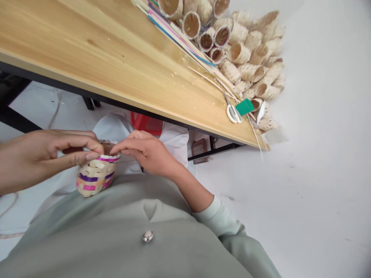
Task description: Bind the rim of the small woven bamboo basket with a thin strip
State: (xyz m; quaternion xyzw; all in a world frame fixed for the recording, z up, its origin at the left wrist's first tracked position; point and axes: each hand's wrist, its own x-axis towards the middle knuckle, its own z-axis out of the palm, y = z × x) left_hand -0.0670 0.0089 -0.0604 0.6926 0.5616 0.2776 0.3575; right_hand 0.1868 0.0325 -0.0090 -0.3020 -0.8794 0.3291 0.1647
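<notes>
A small woven basket (97, 175) with purple, pink and orange bands is tilted in front of my body, near my lap. My left hand (65, 152) pinches its white-bound rim between thumb and fingers. At the rim's other side is my right hand (149, 152), closed, its index fingertip touching the edge of the opening. Whatever my right fingers hold, if anything, is hidden. A thin dark strand seems to run beside the basket below that hand, too fine to name. The inside of the basket is mostly covered by my fingers.
Beyond my hands runs a wooden table (101, 50) with a black frame. Many woven tubes (240, 54) are piled at its far right. Coloured strips (179, 36), white-handled scissors (233, 112) and a green piece (245, 107) lie nearby. Under it stands a red stool (149, 124).
</notes>
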